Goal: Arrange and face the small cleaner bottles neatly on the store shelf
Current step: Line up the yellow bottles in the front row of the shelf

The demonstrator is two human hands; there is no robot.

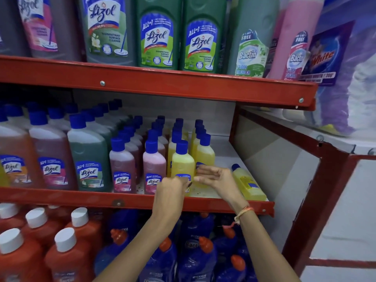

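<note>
Small yellow bottle at the shelf front

On the middle shelf (81,197), past the pink small bottles (154,167), the left hand (169,189) curls at the base of the upright yellow bottle (182,162); whether it grips, I cannot tell. The right hand (216,178) is loose, fingers spread. Another yellow bottle (247,183) lies flat beside it

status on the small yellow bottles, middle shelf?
Both hands, left hand and right hand, at front yellow bottle; grip unclear. One yellow bottle lying down at right. Nothing blocking.
</note>
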